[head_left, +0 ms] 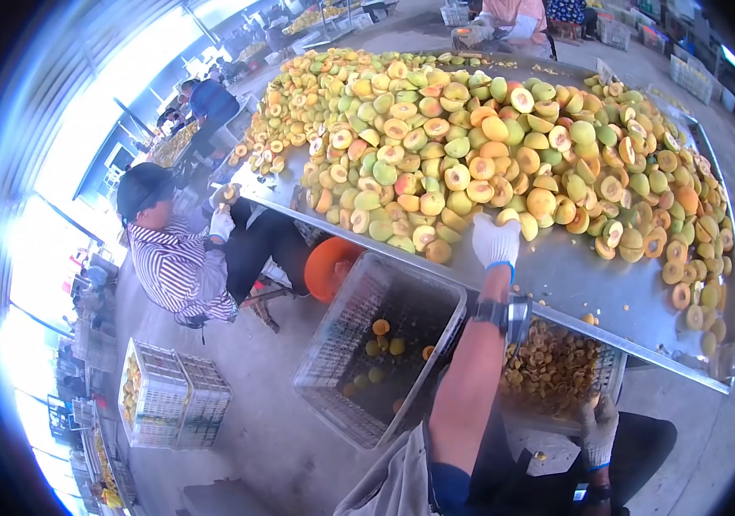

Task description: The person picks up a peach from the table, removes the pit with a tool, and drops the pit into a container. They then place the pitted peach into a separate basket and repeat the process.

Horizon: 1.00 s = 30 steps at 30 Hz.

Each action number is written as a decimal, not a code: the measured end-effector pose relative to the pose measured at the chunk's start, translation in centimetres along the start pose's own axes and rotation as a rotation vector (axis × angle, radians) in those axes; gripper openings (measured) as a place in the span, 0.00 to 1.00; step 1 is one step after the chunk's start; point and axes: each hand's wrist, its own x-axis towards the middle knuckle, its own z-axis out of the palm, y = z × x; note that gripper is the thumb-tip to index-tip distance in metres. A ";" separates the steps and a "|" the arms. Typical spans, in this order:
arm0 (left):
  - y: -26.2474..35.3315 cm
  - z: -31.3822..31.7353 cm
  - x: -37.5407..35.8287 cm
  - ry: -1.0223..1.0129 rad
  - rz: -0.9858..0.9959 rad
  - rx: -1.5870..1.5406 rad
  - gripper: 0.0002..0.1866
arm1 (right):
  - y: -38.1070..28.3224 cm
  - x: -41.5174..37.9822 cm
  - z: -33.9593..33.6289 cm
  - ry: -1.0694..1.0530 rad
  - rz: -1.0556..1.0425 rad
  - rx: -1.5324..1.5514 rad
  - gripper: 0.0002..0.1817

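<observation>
My left hand (496, 242), in a white knitted glove, reaches over the metal table to the near edge of a heap of yellow-green apricots (436, 129), many cut in halves. Its fingers close around an apricot (508, 218) at the heap's edge; the fingertips are partly hidden. Low at the right, my gloved right hand (600, 434) is closed near my lap, beside a crate of brownish-yellow pieces (550, 365). A small yellowish bit shows at its fingertips, too small to name.
The metal table (569, 271) has a raised rim. Below it stand a grey crate (333, 370) with a few fruits and an orange bucket (329, 268). A co-worker (174, 249) in a striped shirt sits at left, near stacked white crates (174, 396). Other people work farther back.
</observation>
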 end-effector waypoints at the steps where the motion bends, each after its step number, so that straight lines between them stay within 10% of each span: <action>1: 2.3 -1.8 -2.1 -0.053 0.013 -0.139 0.26 | -0.1 -0.2 0.1 0.004 -0.010 0.014 0.12; 12: -1.4 -5.6 -23.4 -0.764 -0.646 -1.118 0.21 | -3.3 -1.3 -0.1 0.032 0.044 0.189 0.15; 17: -5.1 -5.0 -27.0 -0.758 -0.802 -1.299 0.17 | -1.9 -1.4 -0.3 0.163 -0.073 0.048 0.17; 19: -5.0 -5.4 -27.0 -0.765 -0.955 -1.382 0.17 | -4.8 -1.8 -1.0 0.006 0.190 0.116 0.18; 24: -2.3 -8.2 -26.0 -0.753 -0.737 -1.273 0.19 | -6.1 -1.6 -0.7 -0.171 0.152 -0.032 0.14; 30: 2.1 -11.1 -25.0 -0.596 -0.915 -1.256 0.14 | -8.6 -1.6 0.1 -0.197 -0.014 -0.232 0.20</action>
